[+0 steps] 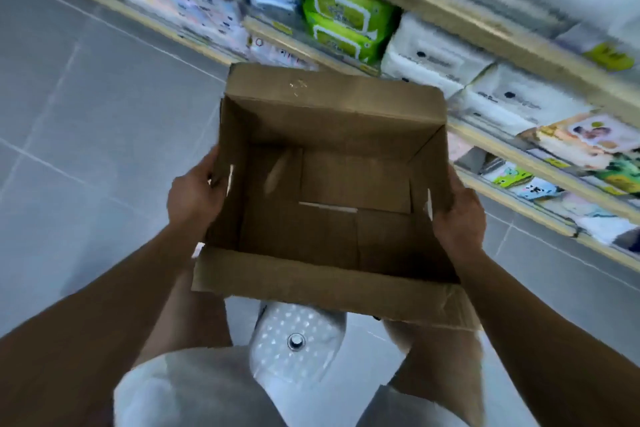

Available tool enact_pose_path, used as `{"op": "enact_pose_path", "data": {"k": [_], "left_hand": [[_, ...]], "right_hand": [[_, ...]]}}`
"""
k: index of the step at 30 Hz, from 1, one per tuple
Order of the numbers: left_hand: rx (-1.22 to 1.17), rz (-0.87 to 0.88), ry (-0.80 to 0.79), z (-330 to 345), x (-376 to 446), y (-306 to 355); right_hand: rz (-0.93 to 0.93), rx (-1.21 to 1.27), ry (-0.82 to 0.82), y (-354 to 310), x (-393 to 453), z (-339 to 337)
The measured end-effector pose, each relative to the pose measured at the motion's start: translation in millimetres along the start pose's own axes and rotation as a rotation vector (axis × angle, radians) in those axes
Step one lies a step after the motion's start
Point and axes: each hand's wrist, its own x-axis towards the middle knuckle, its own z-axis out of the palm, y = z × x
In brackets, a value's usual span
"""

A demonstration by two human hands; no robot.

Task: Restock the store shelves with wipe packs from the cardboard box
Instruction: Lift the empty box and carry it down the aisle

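Gripping the cardboard box (329, 191) sides, fingers (212, 163) seemingly curled outside.

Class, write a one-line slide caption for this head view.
Both hands, left and right, hold an empty cardboard box beside stocked shelves.

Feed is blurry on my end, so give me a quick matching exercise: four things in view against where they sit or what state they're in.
Things:
1. cardboard box
2. green wipe packs
3. left hand
4. right hand

States or places:
A. stacked on a shelf, above the box in the picture
B. open-topped, nothing inside
C. grip on the box's right wall
D. grip on the box's left wall

Pairs: 1-B, 2-A, 3-D, 4-C
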Motion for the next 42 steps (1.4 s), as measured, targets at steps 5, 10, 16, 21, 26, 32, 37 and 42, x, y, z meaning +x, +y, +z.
{"op": "enact_pose_path", "data": {"k": [5,10,16,21,26,32,37,42], "left_hand": [[-0.053,-0.185,0.081,-93.0,-52.5,-29.2],[-0.131,-0.377,0.258,-157.1,-101.0,-81.1],[-0.229,-0.566,0.418,-225.5,-135.2,-154.8],[-0.261,-0.666,0.528,-291.6,-124.9,-232.3],[-0.282,-0.766,0.585,-364.8,-101.8,-305.2],[-0.262,-0.798,0.623,-447.4,-43.9,-354.1],[-0.346,-0.836,0.662,-511.5,47.9,-391.8],[-0.303,-0.846,0.734,-594.4,150.0,-429.1]], "right_hand": [[-0.188,-0.040,-0.115,-99.6,-4.0,-39.2],[-0.426,-0.088,-0.179,-210.6,-9.9,-59.5],[-0.690,-0.159,-0.180,-366.5,-33.0,-40.3],[-0.866,-0.264,-0.210,-513.9,-64.9,5.8],[-0.943,-0.282,-0.218,-644.3,-92.2,36.6],[-0.979,-0.265,-0.237,-780.1,-91.7,61.2],[-0.977,-0.239,-0.269,-908.8,-56.8,96.6],[-1.032,-0.205,-0.277,-1059.5,-19.9,117.1]]}}
